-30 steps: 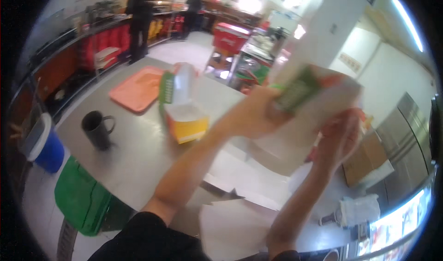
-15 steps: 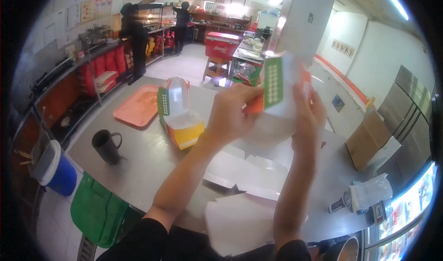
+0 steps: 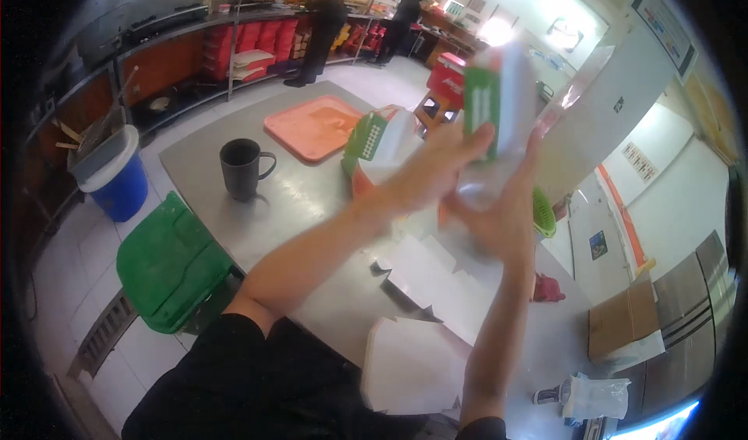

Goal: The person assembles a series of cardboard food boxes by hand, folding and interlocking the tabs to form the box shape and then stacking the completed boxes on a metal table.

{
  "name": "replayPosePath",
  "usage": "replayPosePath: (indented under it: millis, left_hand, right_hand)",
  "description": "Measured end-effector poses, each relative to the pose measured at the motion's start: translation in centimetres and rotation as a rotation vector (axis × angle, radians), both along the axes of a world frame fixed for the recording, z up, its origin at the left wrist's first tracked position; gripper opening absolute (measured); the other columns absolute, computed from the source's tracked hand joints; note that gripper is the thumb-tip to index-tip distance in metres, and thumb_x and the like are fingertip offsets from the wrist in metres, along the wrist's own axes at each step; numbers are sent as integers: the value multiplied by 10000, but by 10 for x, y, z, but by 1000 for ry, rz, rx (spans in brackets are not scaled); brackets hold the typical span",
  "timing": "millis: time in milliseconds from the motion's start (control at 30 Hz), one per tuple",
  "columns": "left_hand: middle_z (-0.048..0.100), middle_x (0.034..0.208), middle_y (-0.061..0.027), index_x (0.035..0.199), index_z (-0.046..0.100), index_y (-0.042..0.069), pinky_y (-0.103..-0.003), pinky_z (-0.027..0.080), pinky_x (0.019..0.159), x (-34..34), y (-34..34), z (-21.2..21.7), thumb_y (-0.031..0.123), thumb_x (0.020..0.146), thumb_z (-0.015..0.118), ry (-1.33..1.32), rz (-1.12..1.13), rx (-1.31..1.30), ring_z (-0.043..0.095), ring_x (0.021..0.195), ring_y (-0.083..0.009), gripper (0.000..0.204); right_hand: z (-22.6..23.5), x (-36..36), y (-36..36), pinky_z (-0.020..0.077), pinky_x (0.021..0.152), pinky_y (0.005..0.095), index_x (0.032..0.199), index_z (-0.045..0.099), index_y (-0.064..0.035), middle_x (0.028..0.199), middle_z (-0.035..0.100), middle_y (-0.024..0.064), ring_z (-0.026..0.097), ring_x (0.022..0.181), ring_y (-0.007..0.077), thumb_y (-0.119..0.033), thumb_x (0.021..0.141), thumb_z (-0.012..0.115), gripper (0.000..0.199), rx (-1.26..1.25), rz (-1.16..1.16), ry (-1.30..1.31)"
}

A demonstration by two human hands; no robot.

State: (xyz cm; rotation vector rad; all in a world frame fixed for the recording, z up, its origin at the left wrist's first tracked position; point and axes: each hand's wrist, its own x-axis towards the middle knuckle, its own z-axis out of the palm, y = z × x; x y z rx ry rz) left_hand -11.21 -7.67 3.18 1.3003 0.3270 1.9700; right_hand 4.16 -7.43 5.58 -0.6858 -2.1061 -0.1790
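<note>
Both my hands hold a white cardboard carton (image 3: 499, 105) with a green printed side, raised above a steel table (image 3: 312, 206). My left hand (image 3: 436, 171) grips its left edge with fingers on the green panel. My right hand (image 3: 502, 206) cups it from below and right. The carton is blurred by motion. Behind my left hand stands an assembled open carton (image 3: 382, 140), white with green and orange print. Flat white carton blanks (image 3: 444, 284) lie on the table under my forearms, and another stack of blanks (image 3: 417, 366) is nearer my body.
A black mug (image 3: 241, 167) and an orange tray (image 3: 315, 127) are on the table's far left. A green bin (image 3: 171, 265) and a blue bucket (image 3: 113, 177) stand on the floor at left. Two people (image 3: 323, 19) work at the far counter. A cardboard box (image 3: 627, 327) sits right.
The carton has been lifted and turned more upright between my hands, and my view has swung so the mug, tray and bin sit further right and closer.
</note>
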Motion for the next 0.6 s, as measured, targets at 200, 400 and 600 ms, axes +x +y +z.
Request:
replayPosePath:
  millis: [200, 400, 600]
  left_hand:
    - [527, 1302, -188, 1349, 498, -5, -376, 425, 1034, -95, 32, -71, 149, 957, 673, 66, 810, -107, 533, 1158, -317, 456]
    - [349, 1442, -203, 1467, 366, -49, -412, 292, 1156, -126, 84, -218, 315, 978, 643, 492, 915, -238, 346, 1338, -315, 670]
    - [354, 1436, -220, 1515, 309, -56, -409, 296, 1142, -124, 78, -230, 433, 1021, 521, 391, 718, -358, 372, 1292, -324, 727]
  right_hand:
    - [-17, -78, 82, 403, 1135, 462, 1523, 238, 62, 1401, 523, 306, 537, 1326, 365, -262, 764, 829, 1016, -450, 204, 382]
    - [-121, -124, 160, 431, 1115, 480, 1495, 308, 146, 1438, 501, 364, 530, 1352, 432, -613, 723, 791, 1185, -686, -128, -246]
    - [-139, -126, 126, 390, 1158, 476, 1518, 276, 186, 1500, 442, 378, 469, 1410, 449, -745, 802, 692, 1247, -678, -253, -523]
